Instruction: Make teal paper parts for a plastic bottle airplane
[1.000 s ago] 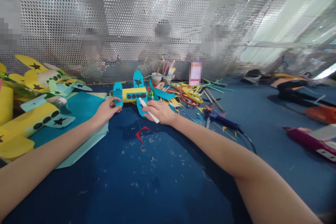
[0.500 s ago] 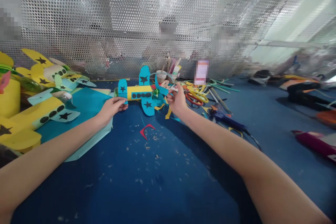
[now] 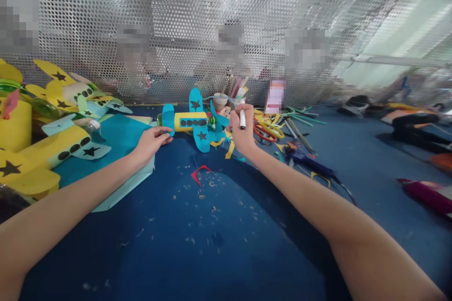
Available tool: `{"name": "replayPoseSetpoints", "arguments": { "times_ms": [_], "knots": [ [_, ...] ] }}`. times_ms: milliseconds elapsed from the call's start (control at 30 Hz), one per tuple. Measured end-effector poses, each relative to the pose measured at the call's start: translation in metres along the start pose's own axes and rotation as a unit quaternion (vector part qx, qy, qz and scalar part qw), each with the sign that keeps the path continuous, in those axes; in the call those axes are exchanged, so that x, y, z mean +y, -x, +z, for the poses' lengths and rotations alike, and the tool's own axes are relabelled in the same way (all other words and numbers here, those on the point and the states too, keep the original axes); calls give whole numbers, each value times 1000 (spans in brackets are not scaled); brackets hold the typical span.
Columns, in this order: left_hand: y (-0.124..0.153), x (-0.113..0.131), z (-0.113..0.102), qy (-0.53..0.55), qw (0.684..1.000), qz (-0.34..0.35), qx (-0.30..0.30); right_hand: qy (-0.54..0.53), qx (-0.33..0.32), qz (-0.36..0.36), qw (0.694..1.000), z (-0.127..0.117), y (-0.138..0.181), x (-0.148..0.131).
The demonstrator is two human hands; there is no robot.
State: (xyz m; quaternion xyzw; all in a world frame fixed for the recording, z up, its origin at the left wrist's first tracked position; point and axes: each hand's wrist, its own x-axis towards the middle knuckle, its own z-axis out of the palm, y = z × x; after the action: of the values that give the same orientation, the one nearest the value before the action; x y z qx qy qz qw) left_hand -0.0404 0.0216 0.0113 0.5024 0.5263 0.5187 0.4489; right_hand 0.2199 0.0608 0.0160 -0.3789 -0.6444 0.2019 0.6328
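Perf. metal screen (image 3: 183, 14) at rear; blue counter (image 3: 212, 258) in front. Teal card (image 3: 116, 136) on L side. Plane (image 3: 179, 122) on counter, approx. mid-width, twd. rear, propeller end to R. Glue gun (image 3: 312, 163) well to R, untouched. L hand (image 3: 150, 143): fingertips at plane's tail; grip pinched or merely resting, can't tell. R hand (image 3: 244, 140): just R of propeller, grip closed round marker (image 3: 242, 121). Red scrap (image 3: 197, 173) nr. plane, viewer's side.

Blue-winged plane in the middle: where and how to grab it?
Probably the yellow body, between the blue tail and blue wings, from above, pinching across it: it is tube-shaped and lies crosswise, and the wings jut near and far.
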Motion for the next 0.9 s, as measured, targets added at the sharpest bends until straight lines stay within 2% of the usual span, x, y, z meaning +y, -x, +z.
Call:
{"name": "replayPoseSetpoints", "arguments": {
  "times_ms": [133, 200, 300, 400, 533, 633, 800, 900],
  "knots": [
    [3, 1, 1, -5, 999, -1, -42, -150, 17, 158, 976, 20, 11, -26],
    [5, 0, 2, -5, 998, 4, -69, -167, 1, 187, 968, 25, 15, -31],
    [9, -2, 4, -24, 993, 31, -109, -130, -86, 148, 977, 27, 24, -33],
    [11, -5, 4, -79, 986, 66, -134, -130, -159, 113, 972, 27, 35, -34],
    [13, -3, 1, -142, 979, 65, -132, -140, -184, 122, 965, 31, 47, -34],
    [15, -1, 0, -159, 976, 66, -135, -106, -208, 87, 969, 33, 52, -31],
    [18, -1, 1, -107, 979, 63, -165, -23, -267, 33, 963, 34, 56, -32],
    [16, -1, 2, -69, 989, 54, -118, 19, -275, 14, 961, 34, 57, -36]
  ]
}}
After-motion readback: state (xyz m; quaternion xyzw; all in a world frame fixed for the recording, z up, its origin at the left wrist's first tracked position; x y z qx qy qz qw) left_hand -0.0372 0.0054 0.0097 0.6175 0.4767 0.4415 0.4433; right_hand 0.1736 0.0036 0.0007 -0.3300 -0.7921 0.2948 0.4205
